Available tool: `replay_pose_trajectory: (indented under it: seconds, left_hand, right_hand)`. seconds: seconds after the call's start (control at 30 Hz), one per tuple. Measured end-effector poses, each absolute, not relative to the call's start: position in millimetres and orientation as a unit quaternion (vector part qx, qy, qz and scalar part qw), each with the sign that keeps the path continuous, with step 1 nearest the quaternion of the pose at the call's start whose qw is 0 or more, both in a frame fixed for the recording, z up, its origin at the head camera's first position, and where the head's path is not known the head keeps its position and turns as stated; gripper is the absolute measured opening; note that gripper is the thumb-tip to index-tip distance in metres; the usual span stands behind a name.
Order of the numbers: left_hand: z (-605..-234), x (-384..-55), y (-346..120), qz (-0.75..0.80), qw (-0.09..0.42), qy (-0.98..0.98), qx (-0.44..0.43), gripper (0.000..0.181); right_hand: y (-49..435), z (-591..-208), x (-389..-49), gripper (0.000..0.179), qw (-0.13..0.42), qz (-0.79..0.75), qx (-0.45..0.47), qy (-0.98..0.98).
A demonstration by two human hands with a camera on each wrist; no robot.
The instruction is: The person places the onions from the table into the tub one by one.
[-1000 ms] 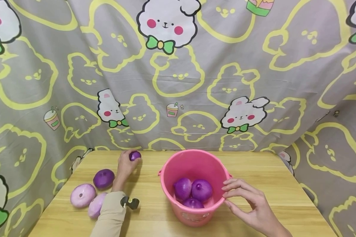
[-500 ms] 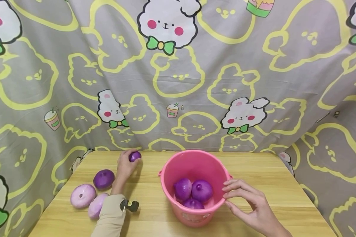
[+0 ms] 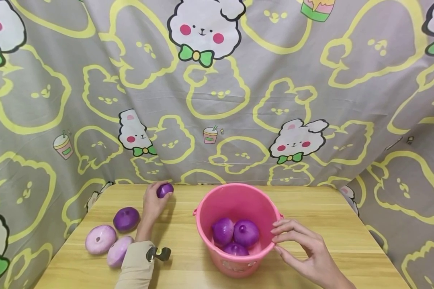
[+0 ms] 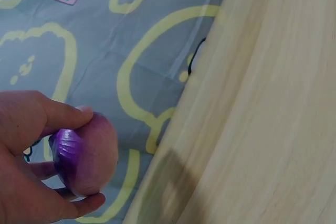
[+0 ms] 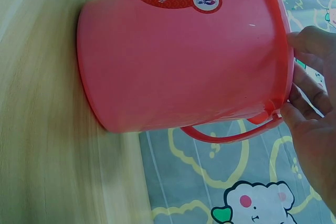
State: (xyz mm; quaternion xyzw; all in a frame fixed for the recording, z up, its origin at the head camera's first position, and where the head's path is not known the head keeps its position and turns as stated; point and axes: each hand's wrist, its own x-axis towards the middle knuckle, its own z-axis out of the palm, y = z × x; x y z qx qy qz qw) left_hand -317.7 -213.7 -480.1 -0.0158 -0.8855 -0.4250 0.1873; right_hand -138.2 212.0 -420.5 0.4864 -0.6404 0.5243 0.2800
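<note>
Close to the table's back edge, my left hand [image 3: 154, 204] grips a purple onion [image 3: 164, 190]. The left wrist view shows thumb and fingers around the onion [image 4: 92, 156], whose outer side looks paler. Lower down and to the left, a dark purple onion [image 3: 126, 219] and two pale ones, a rounder onion [image 3: 101, 239] and a longer onion [image 3: 120, 251], lie on the table. My right hand [image 3: 309, 251] pinches the right rim of an upright pink bucket [image 3: 238, 265]. Inside it, 3 purple onions [image 3: 246, 233] show at the bottom.
The bucket stands on a light wooden table [image 3: 182, 261], right of the left arm. A grey patterned curtain [image 3: 235, 120] hangs behind the table and at both sides. The bucket's handle [image 5: 231, 139] hangs down behind it in the right wrist view.
My left hand stays nearly in place, with the onion in its grip shifting only slightly. The left forearm has moved a little. My right hand and the bucket look unchanged.
</note>
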Motion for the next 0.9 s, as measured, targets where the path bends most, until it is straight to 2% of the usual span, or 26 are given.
replay_pose_trajectory:
  seconds: [0.9]
  left_hand:
    - [-469.6,-304.2,-205.2,-0.437,0.25,-0.862,-0.047,0.048]
  right_hand:
    - [212.8,-422.0,-139.9,0.026,0.275,0.527,0.492,-0.636]
